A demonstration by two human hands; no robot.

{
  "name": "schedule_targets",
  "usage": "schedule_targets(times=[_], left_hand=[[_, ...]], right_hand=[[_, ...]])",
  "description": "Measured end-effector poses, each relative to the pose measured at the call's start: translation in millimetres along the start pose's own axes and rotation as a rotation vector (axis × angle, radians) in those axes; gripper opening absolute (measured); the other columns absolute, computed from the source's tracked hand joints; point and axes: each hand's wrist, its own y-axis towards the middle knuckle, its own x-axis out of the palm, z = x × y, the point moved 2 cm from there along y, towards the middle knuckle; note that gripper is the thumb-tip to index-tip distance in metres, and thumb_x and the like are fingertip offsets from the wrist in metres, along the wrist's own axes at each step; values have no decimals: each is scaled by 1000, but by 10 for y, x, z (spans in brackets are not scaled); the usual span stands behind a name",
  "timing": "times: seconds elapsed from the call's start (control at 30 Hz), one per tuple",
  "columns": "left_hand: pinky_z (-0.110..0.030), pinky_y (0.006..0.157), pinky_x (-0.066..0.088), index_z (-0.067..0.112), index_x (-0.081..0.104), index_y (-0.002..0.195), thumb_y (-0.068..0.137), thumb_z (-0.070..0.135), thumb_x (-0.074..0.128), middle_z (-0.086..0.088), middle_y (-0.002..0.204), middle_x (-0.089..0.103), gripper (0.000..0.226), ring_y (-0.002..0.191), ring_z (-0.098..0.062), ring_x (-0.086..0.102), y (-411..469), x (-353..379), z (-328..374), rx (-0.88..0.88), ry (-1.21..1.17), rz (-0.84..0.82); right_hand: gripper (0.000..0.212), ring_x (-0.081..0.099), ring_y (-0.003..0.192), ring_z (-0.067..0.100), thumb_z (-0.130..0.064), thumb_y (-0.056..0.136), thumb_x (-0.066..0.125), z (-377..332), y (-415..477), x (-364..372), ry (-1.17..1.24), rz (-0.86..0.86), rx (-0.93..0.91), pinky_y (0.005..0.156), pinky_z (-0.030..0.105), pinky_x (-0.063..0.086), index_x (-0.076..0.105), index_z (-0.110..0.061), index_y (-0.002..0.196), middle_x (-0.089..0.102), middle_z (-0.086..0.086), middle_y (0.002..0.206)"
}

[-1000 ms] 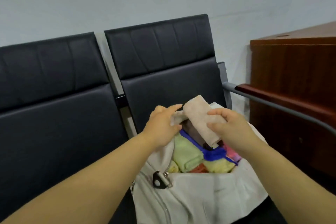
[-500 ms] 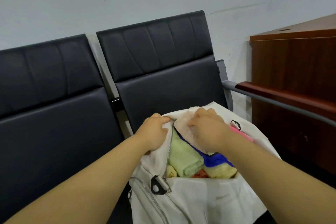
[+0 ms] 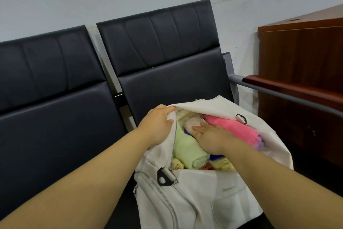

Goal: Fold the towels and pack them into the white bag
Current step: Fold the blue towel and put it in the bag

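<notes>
Head view: left hand (image 3: 157,124) gripping the zippered rim of the white fabric bag (image 3: 200,195), holding it agape on the black padded seat (image 3: 167,87); right hand (image 3: 211,136) lying flat, fingers loose, pressing the beige rolled towel (image 3: 191,123) down among green (image 3: 189,150) and pink folded towels (image 3: 232,129) inside.

Bag (image 3: 213,191) sits on the seat (image 3: 167,87) at 6 o'clock – towels (image 3: 189,150) packed inside, cabinet (image 3: 300,61) at 3, another seat (image 3: 52,117) at 9.

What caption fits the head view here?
Left hand holds the white bag open on a black seat while the right hand presses a beige towel among the others.
</notes>
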Motion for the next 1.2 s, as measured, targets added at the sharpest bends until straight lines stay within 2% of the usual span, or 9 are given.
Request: schedule_targets(times=[0.1,0.2,0.27,0.37,0.53,0.63,0.9,1.03,1.2], left_hand=[[-33,107,40,25,34,157,104,28,51,4,148,39,56,131,-21,44,-75,24,-19,-15,-12,-49],[-25,104,35,27,30,159,104,32,51,4,149,36,60,130,-18,44,-260,2,-33,-39,-69,-66],[-23,102,33,30,30,158,103,35,53,7,148,36,60,129,-14,43,-491,-54,-49,-48,-127,-64],[-28,102,38,39,31,155,100,38,56,11,144,38,60,126,-11,45,-989,-214,-159,-63,-193,-29],[-30,110,40,38,30,156,99,43,59,12,149,37,63,132,-11,43,-2176,-515,-722,-167,-87,-7],[-29,111,39,39,30,156,100,45,57,12,150,35,63,135,-10,40,-2975,-718,-1197,-254,-39,-28],[-31,109,40,31,41,152,90,42,71,6,133,47,70,126,-16,49,-5075,-1205,-2823,-596,53,31],[-38,115,36,24,44,151,88,37,74,-8,142,49,72,132,-29,49,-6007,-1310,-3570,-793,65,78],[-39,120,29,31,36,155,87,57,66,-10,158,33,80,143,-30,37,-6577,-1186,-4179,-951,10,54]], right_hand=[[78,14,155,25,-66,84,-3,-64,-100,-79,49,44,-27,123,48,15,20,-47,157,10,-8,170],[54,31,145,21,-53,106,16,-175,-539,-275,120,164,-58,110,34,15,44,-36,149,35,-5,160],[50,28,148,20,-51,106,27,-206,-794,-337,95,284,-44,115,38,9,41,-36,151,34,-7,160],[63,25,151,23,-66,96,35,-441,-1077,-272,68,358,-85,123,46,18,38,-38,152,32,-5,163],[62,22,152,23,-64,96,44,-1264,-1547,-6,-9,317,-219,123,47,20,41,-35,151,24,-1,167],[62,26,150,21,-64,97,45,-1913,-1797,257,-37,292,-340,121,43,24,44,-32,150,31,-1,164],[66,18,154,21,-59,97,52,-3891,-2020,1406,-50,-15,-600,124,43,22,35,-32,155,20,-3,168],[66,19,154,22,-55,97,55,-4765,-2049,2100,-1,-204,-661,122,42,25,35,-32,156,18,-3,168],[69,38,143,20,-54,92,64,-5577,-1985,2854,127,-351,-637,114,29,33,42,-27,152,37,0,158]])
